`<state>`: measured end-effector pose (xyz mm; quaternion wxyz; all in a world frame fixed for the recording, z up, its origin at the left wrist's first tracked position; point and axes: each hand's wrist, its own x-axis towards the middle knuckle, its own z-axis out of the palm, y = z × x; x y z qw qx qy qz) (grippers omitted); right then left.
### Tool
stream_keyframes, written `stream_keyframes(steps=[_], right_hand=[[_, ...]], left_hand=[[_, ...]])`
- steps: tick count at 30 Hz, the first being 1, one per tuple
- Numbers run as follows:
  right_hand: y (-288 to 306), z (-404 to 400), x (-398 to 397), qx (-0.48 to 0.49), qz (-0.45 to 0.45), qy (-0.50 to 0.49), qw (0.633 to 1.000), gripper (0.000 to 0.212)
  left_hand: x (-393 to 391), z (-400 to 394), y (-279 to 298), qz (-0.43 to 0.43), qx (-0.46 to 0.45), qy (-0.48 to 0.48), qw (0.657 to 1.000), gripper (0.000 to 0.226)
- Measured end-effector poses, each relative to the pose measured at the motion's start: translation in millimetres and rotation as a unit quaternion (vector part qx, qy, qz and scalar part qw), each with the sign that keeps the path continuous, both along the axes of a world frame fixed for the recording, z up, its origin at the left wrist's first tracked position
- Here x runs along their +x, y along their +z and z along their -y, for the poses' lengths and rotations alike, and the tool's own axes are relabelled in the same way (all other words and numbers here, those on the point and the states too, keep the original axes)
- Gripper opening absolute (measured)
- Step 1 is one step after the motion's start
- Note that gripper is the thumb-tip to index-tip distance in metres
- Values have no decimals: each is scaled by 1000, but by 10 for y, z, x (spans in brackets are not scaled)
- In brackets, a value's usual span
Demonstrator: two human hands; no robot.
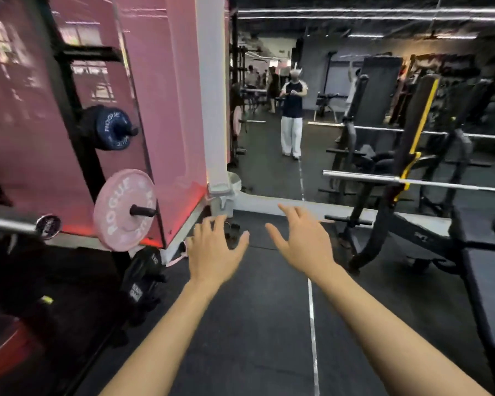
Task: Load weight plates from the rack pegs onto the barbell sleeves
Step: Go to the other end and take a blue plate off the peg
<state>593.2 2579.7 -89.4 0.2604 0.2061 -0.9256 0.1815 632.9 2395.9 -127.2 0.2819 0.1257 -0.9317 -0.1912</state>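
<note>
- A pink weight plate (pixel 125 210) marked ROGUE was seen hung on a black peg (pixel 142 210) of the rack upright (pixel 77 144), at the left of the scene, in front of a pink wall (pixel 155 81).
- Above it on the same upright, a smaller blue plate (pixel 113 129) was hung on its own peg.
- Below the pink plate, near the floor, dark plates (pixel 142 284) were stacked on a lower peg; their number could not be told.
- Just left of the pink plate, a barbell sleeve (pixel 9 224) with a round end cap (pixel 48 226) was seen pointing toward the camera, with no plate visible on it.
- The left hand (pixel 212 247) was held out over the dark floor (pixel 255 324), right of the pink plate and apart from it, its fingers (pixel 219 221) spread and holding nothing.
- The right hand (pixel 300 238) was held out beside it, palm down, fingers likewise spread and touching nothing.
- At the right, a black bench (pixel 480 281) with a yellow-marked upright (pixel 420 132) was seen, a bare silver bar (pixel 383 178) resting across its rack.
- At the far end, a mirror (pixel 312 172) was seen, and in it a standing person (pixel 292 115) in a dark top and white trousers.
</note>
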Motion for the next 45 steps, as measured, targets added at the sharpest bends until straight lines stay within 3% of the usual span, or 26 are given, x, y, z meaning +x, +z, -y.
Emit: stream_keyframes(steps=[11,19,35,45], right_hand=[[-77,822,-2146,-17,10,178,984,53],[-213,2123,-3182,-11,19,298,954,55],[-123,4602,-4830,-16,31,370,928,54],[-44,5940,-5910,-43,34,425,904,48]], left_hand=[[-1542,633,-28,3,-6,167,986,67],[-2098,1647,-70,3,-20,314,949,61],[-3518,3855,32,-25,5,384,923,62],[-4274,4910,19,-37,-23,492,870,60]])
